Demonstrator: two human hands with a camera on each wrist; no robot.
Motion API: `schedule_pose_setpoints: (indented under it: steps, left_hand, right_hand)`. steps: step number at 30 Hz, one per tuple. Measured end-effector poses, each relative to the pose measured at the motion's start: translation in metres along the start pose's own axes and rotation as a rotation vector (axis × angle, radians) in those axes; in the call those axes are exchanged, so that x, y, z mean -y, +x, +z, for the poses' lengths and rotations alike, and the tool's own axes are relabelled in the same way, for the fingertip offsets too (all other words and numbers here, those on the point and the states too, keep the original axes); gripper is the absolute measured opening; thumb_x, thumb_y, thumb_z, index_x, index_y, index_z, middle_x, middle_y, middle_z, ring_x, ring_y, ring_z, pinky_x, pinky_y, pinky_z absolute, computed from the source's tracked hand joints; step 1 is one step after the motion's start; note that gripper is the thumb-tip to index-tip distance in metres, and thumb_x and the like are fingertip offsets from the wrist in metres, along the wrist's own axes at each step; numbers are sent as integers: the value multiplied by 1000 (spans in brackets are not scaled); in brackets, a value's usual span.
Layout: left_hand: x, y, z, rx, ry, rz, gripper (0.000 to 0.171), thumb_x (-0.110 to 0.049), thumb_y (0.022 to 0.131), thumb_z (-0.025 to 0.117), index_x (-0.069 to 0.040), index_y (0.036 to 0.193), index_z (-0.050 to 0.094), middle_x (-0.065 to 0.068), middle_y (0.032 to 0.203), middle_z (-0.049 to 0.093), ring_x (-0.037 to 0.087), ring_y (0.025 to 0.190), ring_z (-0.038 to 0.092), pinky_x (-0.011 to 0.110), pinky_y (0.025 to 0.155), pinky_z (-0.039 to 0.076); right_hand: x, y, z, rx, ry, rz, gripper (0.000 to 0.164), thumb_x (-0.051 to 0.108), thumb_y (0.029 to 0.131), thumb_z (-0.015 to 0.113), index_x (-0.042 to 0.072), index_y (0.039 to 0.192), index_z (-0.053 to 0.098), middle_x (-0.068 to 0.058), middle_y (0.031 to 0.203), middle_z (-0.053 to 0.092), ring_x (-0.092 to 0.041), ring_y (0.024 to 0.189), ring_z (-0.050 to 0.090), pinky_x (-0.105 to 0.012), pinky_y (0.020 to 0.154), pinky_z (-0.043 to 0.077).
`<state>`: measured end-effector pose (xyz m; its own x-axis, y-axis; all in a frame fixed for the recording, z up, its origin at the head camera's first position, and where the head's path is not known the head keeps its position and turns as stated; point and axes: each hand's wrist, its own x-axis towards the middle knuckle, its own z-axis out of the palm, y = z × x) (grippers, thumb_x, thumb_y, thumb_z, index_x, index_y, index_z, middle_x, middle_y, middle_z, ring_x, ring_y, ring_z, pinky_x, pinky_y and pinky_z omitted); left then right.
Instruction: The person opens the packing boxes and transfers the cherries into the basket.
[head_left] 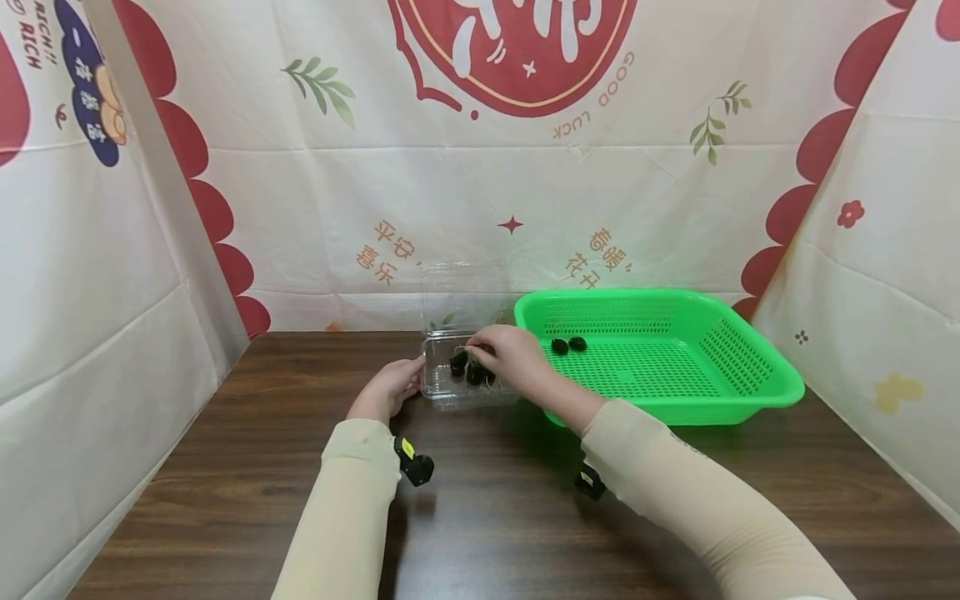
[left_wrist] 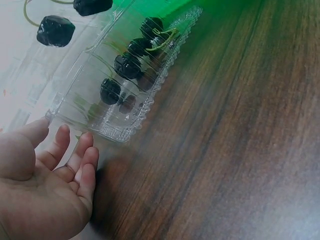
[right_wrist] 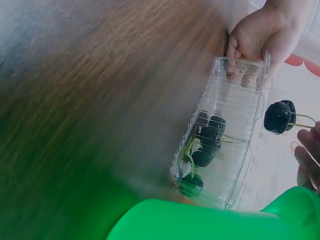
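1. Left hand: relaxed fingers touch the clear container; steady its end on the desk.
2. Right hand: fingers pinch the stems; suspend the dark fruits over the container, unsqueezed.

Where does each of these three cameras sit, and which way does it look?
Head: worn on the head, looking forward and down at the table, clear box and green basket; the left hand, right hand and both sleeves show.
Left wrist: worn on that wrist, looking past the left hand at the clear box and dark fruits; the right hand isn't visible.
Right wrist: worn on that wrist, looking along the clear box; part of the right hand shows at the right edge.
Both wrist views share the left hand, clear box and dark fruits.
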<state>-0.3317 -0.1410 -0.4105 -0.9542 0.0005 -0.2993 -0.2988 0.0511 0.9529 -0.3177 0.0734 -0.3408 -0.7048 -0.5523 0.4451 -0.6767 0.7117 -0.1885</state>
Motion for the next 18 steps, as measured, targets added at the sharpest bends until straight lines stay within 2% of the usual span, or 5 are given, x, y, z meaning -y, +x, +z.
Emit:
schedule_pose_setpoints:
  steps: [11, 18]
  left_hand:
    - [-3, -5, 2, 2, 38, 0, 37, -27, 107, 40, 7, 118, 53, 8, 94, 53, 15, 82, 49, 35, 94, 40]
    - [-3, -8, 1, -1, 33, -1, 37, -26, 107, 41, 7, 119, 52, 8, 95, 54, 15, 82, 50, 35, 94, 41]
  right_hand:
    - [-10, -11, -11, -48, 32, -7, 14, 23, 95, 66, 14, 98, 76, 2, 91, 71, -12, 76, 64, -31, 68, 52]
    - [-18, -15, -19, -40, 143, 65, 14, 23, 94, 68, 13, 98, 76, 3, 92, 71, -11, 78, 63, -32, 68, 51]
